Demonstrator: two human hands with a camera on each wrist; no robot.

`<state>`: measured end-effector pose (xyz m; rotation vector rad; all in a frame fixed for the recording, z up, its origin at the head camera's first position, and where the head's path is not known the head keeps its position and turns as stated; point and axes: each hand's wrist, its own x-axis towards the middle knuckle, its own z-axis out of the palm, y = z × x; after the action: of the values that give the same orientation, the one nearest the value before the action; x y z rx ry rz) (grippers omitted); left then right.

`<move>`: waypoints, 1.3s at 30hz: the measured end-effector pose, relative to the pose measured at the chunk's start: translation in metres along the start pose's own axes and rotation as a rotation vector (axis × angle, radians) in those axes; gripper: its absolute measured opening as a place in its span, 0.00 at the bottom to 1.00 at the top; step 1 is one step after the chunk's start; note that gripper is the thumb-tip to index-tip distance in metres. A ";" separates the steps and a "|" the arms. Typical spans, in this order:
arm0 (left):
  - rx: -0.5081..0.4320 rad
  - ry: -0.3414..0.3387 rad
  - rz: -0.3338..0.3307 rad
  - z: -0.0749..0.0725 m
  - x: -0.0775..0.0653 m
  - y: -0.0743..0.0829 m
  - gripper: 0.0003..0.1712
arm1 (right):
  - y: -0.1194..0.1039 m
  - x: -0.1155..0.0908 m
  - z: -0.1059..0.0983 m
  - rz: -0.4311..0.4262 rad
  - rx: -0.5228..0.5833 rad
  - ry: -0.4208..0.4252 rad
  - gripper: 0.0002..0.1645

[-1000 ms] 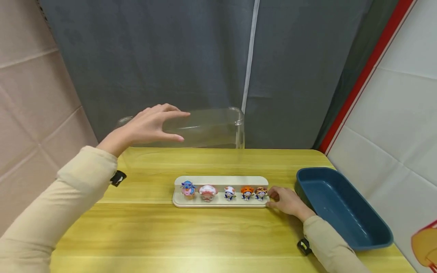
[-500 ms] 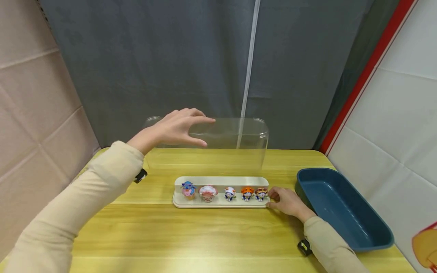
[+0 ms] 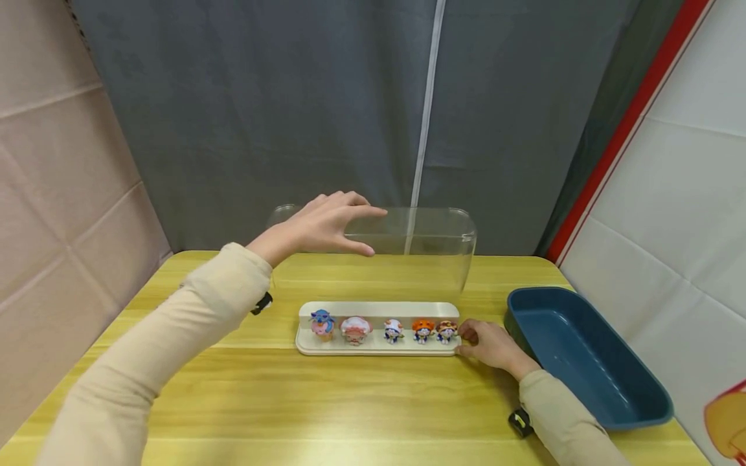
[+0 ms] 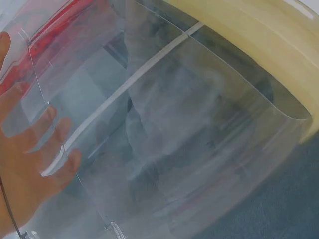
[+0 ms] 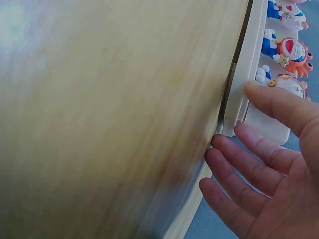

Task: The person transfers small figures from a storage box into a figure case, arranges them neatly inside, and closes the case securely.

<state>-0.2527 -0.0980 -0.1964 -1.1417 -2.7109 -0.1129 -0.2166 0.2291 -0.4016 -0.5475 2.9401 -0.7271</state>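
Observation:
My left hand grips a clear plastic display cover from above, thumb on the near side and fingers on the far side. The cover hangs behind and above a long white stepped display base. In the left wrist view, the hand shows through the cover's transparent wall. Small figurines stand in a row along the base, the leftmost blue on a pink cupcake shape. My right hand pinches the base's right end, its thumb beside the last figurine.
A deep blue tub stands on the right, just behind my right wrist. The wooden table ends at a grey curtain, with white cloth along the right side.
My left hand has carried the clear cover to the right and lower, so it now hangs nearly in line with the base. My right hand has stayed at the base's end.

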 end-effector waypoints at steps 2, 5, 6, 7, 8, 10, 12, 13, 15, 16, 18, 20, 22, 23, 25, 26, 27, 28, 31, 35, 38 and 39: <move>0.003 -0.008 -0.001 0.003 0.002 0.002 0.40 | 0.000 0.000 0.000 -0.001 0.000 0.000 0.15; -0.003 -0.017 -0.001 0.008 0.003 0.004 0.41 | 0.000 0.001 0.000 -0.004 0.003 0.003 0.15; -0.005 -0.020 -0.002 0.009 0.004 0.005 0.41 | 0.000 0.001 0.000 -0.006 0.005 0.004 0.15; -0.007 -0.023 -0.003 0.011 0.004 0.006 0.41 | 0.000 0.001 0.000 -0.008 0.005 0.005 0.15; -0.009 -0.024 -0.002 0.012 0.004 0.006 0.40 | 0.000 0.001 0.000 -0.009 0.005 0.006 0.15; -0.013 -0.026 0.003 0.016 0.004 0.007 0.40 | 0.000 0.001 0.000 -0.009 0.005 0.007 0.15; -0.022 -0.030 0.007 0.020 0.003 0.007 0.41 | 0.000 0.001 0.000 -0.008 0.003 0.006 0.15; -0.025 -0.031 0.010 0.022 0.002 0.007 0.41 | 0.000 0.001 0.000 -0.006 0.002 0.005 0.16; -0.034 -0.034 0.014 0.026 0.001 0.006 0.41 | 0.000 0.001 0.000 -0.003 0.003 0.003 0.16; -0.042 -0.033 0.016 0.027 0.001 0.006 0.41 | 0.001 0.001 0.000 -0.001 0.002 0.003 0.16; -0.049 -0.031 0.018 0.031 -0.001 0.006 0.40 | 0.001 0.002 0.001 0.002 0.002 0.002 0.16; -0.060 -0.029 0.017 0.035 -0.001 0.006 0.40 | 0.001 0.001 0.001 0.002 0.002 0.001 0.16; -0.062 -0.027 0.017 0.038 -0.002 0.006 0.40 | 0.002 0.001 0.001 0.004 0.004 0.001 0.16; -0.062 -0.027 0.016 0.039 -0.002 0.006 0.40 | 0.001 0.001 0.000 0.002 0.006 0.001 0.16; -0.066 -0.027 0.016 0.041 -0.002 0.006 0.40 | 0.001 0.001 0.000 -0.002 0.009 0.002 0.16; -0.065 -0.027 0.015 0.042 -0.002 0.007 0.40 | 0.001 0.001 0.000 -0.003 0.010 0.003 0.16; -0.068 -0.026 0.014 0.043 -0.001 0.007 0.41 | 0.001 0.001 0.000 -0.004 0.011 0.005 0.17; -0.071 -0.027 0.012 0.043 -0.001 0.008 0.41 | 0.002 0.001 0.000 -0.010 0.010 0.006 0.17; -0.076 -0.030 0.006 0.046 -0.001 0.009 0.41 | 0.002 0.001 0.000 -0.013 0.016 0.006 0.17; -0.070 -0.032 0.004 0.049 0.000 0.009 0.41 | 0.005 0.001 0.001 -0.043 0.025 0.015 0.17; -0.069 -0.028 0.005 0.052 -0.001 0.010 0.41 | 0.006 0.000 0.001 -0.083 0.033 0.028 0.18; -0.068 -0.026 0.006 0.053 -0.001 0.010 0.41 | 0.007 0.000 0.002 -0.100 0.024 0.034 0.18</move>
<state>-0.2531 -0.0837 -0.2489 -1.1778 -2.7463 -0.1926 -0.2190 0.2341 -0.4064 -0.6913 2.9485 -0.7882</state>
